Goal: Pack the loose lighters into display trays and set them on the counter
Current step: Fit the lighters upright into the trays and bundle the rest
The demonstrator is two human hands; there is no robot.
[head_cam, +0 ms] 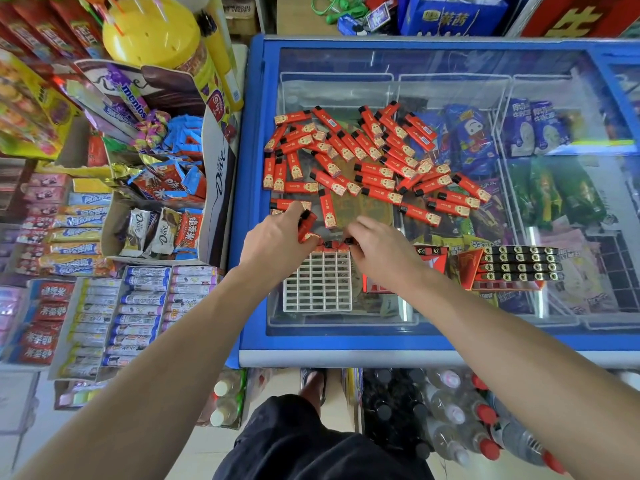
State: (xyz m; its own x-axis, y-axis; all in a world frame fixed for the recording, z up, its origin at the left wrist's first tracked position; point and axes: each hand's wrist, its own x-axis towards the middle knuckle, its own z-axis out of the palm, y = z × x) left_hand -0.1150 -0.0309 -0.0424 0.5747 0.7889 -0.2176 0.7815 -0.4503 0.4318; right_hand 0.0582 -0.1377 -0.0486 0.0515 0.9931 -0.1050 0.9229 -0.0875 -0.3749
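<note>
A blue-framed freezer chest (346,344) with a glass lid served as the counter, and across the far part of that glass lay a loose heap of red lighters (363,157). Nearer the person sat a white gridded display tray (317,285), almost all its cells bare, with a filled tray of black-topped lighters (519,268) well to its right. At the white tray's far edge the left hand (277,244) gripped a small bundle of red lighters (307,227), while the right hand (381,251) pinched one lighter (349,241) at the top row.
</note>
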